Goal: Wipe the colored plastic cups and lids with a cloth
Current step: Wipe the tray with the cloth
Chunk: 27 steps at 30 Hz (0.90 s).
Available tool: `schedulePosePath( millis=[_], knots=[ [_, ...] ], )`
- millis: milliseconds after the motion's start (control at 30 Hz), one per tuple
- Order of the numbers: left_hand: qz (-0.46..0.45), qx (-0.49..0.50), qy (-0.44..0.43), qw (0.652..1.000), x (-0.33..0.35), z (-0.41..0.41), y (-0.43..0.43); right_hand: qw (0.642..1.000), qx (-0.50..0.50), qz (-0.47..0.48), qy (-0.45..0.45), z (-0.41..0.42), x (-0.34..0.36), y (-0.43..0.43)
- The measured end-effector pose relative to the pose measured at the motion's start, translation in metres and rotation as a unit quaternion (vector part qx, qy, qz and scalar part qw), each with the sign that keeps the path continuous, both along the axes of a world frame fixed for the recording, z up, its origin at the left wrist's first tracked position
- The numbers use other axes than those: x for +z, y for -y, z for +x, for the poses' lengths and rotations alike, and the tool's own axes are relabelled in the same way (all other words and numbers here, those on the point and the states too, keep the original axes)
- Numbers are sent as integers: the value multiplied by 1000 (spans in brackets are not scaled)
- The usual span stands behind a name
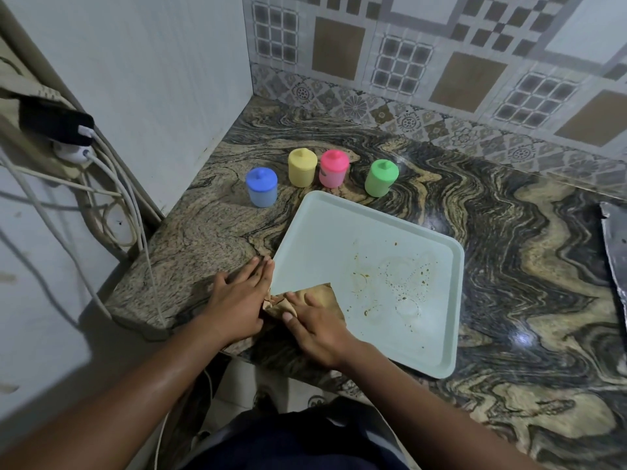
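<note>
Several lidded plastic cups stand in a row on the marble counter: a blue cup [261, 186], a yellow cup [302, 167], a pink cup [334, 168] and a green cup [381, 177]. Each carries its lid. A brown cloth [322, 296] lies over the near left corner of a pale tray [342, 239]. My right hand [314, 329] presses flat on the cloth with straight fingers. My left hand [239, 300] rests flat on the counter, its fingertips touching the tray's left edge beside the cloth.
The tray bears brown stains and dried rings near its middle [390, 283]. A white wall panel [152, 79] closes the counter's left side. Cables and a plug [73, 152] hang left of it. A metal sheet edge [614, 245] lies far right. Tiled wall behind.
</note>
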<state>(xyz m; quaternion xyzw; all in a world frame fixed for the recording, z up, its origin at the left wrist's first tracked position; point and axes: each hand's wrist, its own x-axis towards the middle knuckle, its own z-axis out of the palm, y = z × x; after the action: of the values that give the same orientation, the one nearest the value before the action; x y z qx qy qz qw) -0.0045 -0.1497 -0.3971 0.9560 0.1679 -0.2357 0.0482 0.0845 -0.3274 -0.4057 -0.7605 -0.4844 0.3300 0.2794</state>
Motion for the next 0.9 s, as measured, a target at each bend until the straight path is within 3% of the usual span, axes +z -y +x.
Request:
schedulePosePath(
  millis=[267,600,733,900],
  knots=[
    [-51,5,-51,997,10,7,-2,988,-113,16,-103,13,17,21],
    [-87,32,-50,994,9,10,0,922,-352,95,-130,100,42,1],
    [-99,36,-54,993,9,12,-2,922,-380,37,-61,152,34,-7],
    [-136,65,-43,988,6,13,4,934,-335,-2,121,189,34,-8]
  ],
)
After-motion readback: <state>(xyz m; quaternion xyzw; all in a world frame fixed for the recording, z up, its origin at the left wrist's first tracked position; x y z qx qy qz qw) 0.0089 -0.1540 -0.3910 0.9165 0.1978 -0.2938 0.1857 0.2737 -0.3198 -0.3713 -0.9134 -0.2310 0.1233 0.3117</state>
